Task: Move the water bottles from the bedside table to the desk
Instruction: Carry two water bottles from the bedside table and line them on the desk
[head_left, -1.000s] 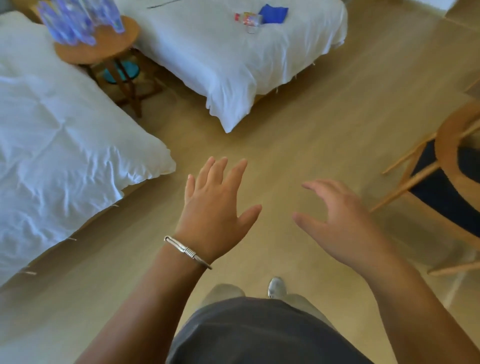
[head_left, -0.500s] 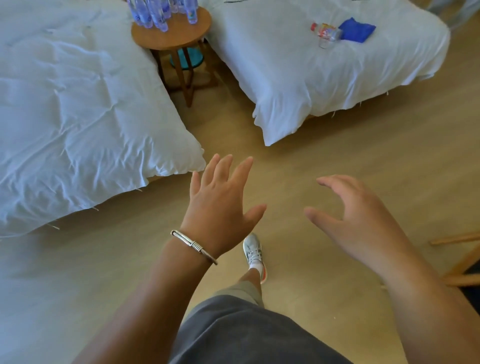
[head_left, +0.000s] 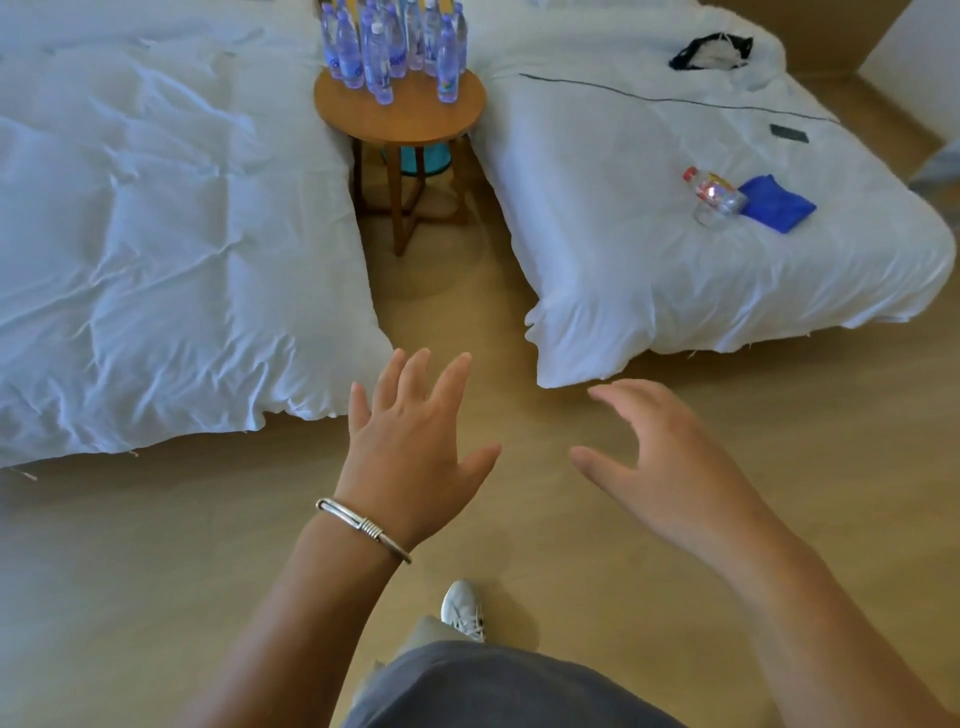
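Several clear water bottles with bluish labels stand upright in a cluster on a round wooden bedside table between two beds, at the top middle of the head view. My left hand, a silver bangle on its wrist, is held out over the floor with fingers spread and holds nothing. My right hand hangs beside it, fingers loosely curved, also holding nothing. Both hands are well short of the table. The desk is out of view.
A white bed fills the left; another white bed lies on the right, carrying a red-capped bottle, a blue cloth and a dark phone. A narrow strip of wooden floor runs between them to the table.
The view has swung so the bedside table moved from the top left to the top middle and looks nearer. A chair at the right has left the view. Both hands stay out front, holding nothing.
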